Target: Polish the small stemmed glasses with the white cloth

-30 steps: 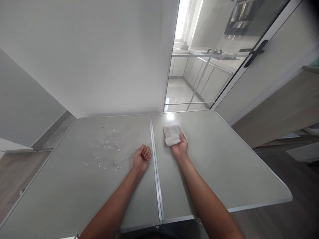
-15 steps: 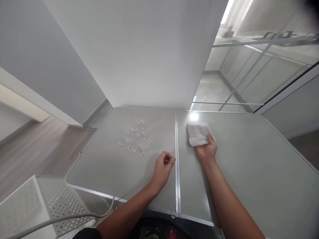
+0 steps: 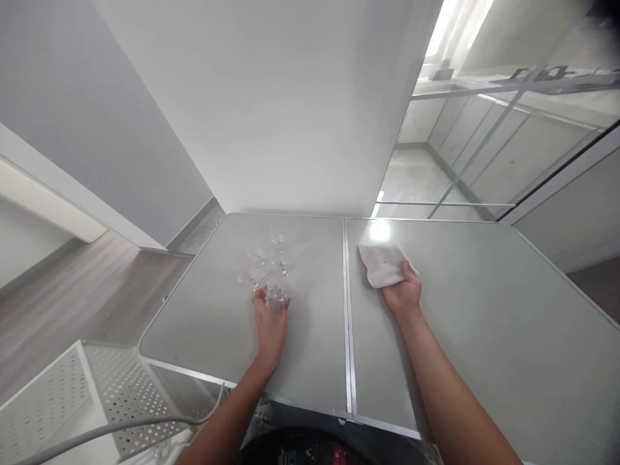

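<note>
Left hand [image 3: 270, 323] reaching across the table [image 3: 310, 349], fingers wrapping a small clear glass [image 3: 274, 296] at the near edge of a cluster of clear glasses [image 3: 265, 261]; grip looking closed around it, though transparency blurring the outline. Right hand [image 3: 403, 294] pressing flat on a folded white cloth [image 3: 382, 265], soft and rumpled, fingers gripping its near edge. Lying right of the metal seam [image 3: 347, 303] splitting the smooth grey matte top. Standing lower left: white perforated metal rack [image 3: 97, 394].
</note>
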